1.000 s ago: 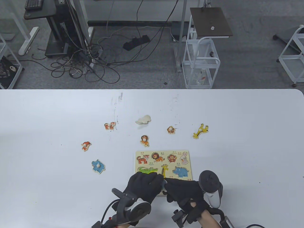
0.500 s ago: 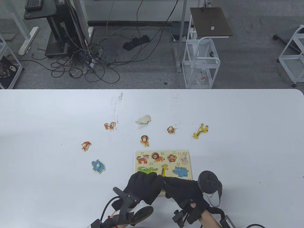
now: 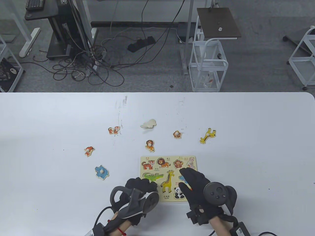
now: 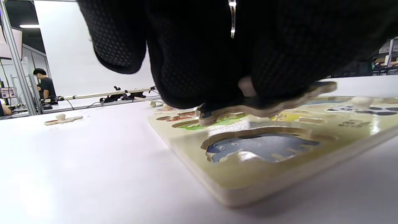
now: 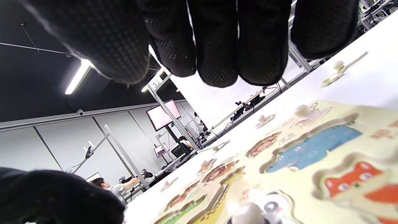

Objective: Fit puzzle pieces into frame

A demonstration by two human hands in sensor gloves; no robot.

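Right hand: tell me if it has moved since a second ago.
Yes. The right hand has shifted right and toward the far edge of the puzzle board, uncovering the giraffe slot and the panda piece.

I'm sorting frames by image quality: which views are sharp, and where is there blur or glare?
Table view: evenly lit and sharp; the puzzle frame and loose pieces read clearly. Left wrist view: the left hand fills the top as a dark mass, glare on the table at lower left. Right wrist view: near fingers and the frame's closest part are blurred; a ceiling light flares.
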